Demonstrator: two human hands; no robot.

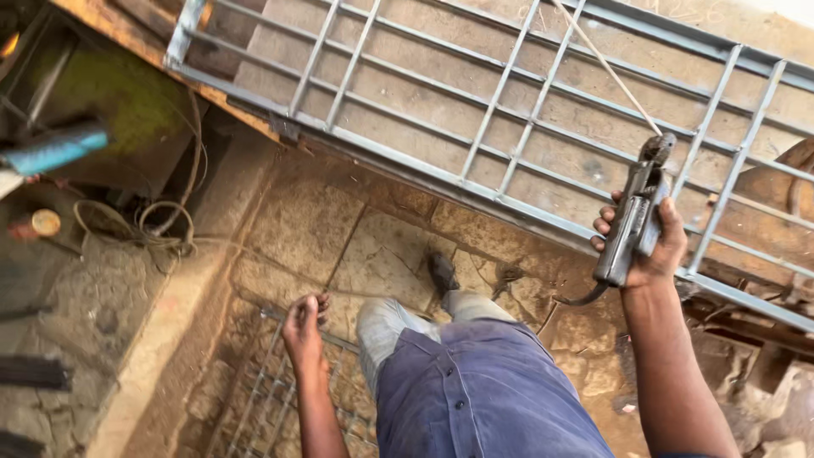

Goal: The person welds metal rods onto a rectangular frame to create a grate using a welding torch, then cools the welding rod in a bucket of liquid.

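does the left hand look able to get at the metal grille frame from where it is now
Probably not without moving: the left hand hangs low over the floor mesh, well short of the metal grille frame; nothing blocks the way.

The right hand (651, 248) holds the electrode holder (632, 222) over the metal grille (509, 127); the left hand (303, 326) hangs lower left (above a floor mesh (267, 399)).

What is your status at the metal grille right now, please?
Right hand gripping electrode holder, rod over metal grille. Left hand empty, low above wire mesh. Nothing between rod and grille.
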